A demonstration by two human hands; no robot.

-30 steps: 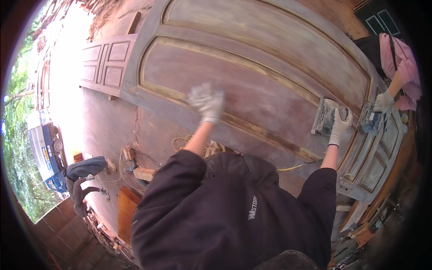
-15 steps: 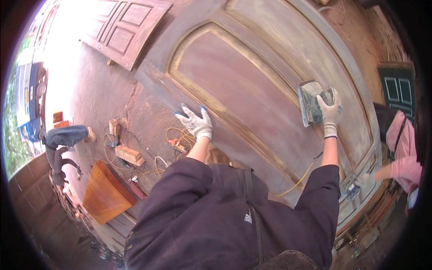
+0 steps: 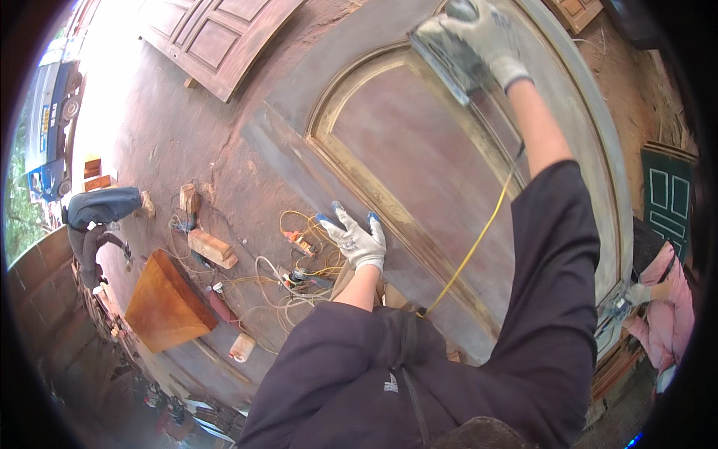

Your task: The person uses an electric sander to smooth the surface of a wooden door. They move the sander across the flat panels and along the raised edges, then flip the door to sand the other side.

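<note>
- Panelled door (image 3: pixel 419 142): lying flat before me, likely so my reach covers its face.
- Sander (image 3: pixel 451 66): over the door's upper moulding, plate downward.
- Right hand (image 3: pixel 490 37): gloved, gripping the sander from above, presumably to press evenly; arm stretched far forward.
- Left hand (image 3: pixel 359 241): gloved, empty, fingers spread at the near edge, perhaps for balance; contact I cannot tell.

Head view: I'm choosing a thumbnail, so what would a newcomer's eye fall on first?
Probably the large panelled door, upper middle, over which the gloved right hand grips a dusty sander-like tool near the picture's top edge. The bright yellow cord, slanting across the door toward the dark jacket, comes next. An orange-brown board at lower left and a co-worker's pink clothing at far right also stand out.
</note>
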